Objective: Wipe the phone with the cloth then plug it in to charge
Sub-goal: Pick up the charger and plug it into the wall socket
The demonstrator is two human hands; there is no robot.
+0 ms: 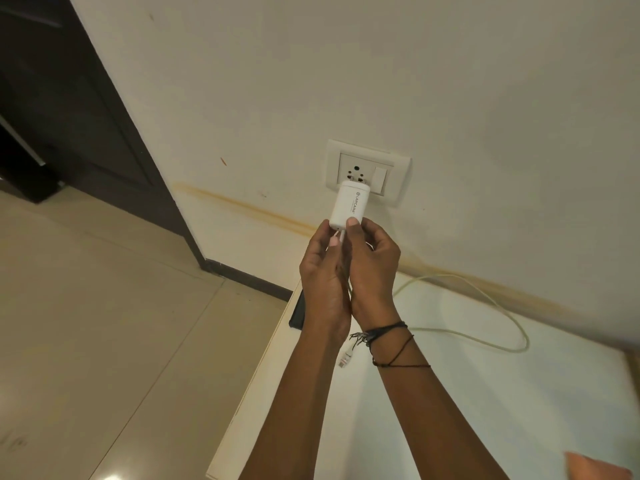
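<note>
A white charger adapter [348, 204] sits at the wall socket [367, 172], its top against the socket holes. My left hand [323, 271] and my right hand [372, 261] both pinch its lower end, where the white cable [485, 336] enters. The cable loops over the white table [485, 393], and its free plug end [345, 358] dangles between my wrists. The dark phone [297, 311] lies at the table's far left corner, mostly hidden behind my left hand. An orange cloth [595, 467] shows at the bottom right corner.
The socket plate has a white switch [380, 177] on its right side. A dark door frame [114, 109] stands to the left, with beige floor tiles [104, 323] below. The table's left edge runs diagonally under my left forearm.
</note>
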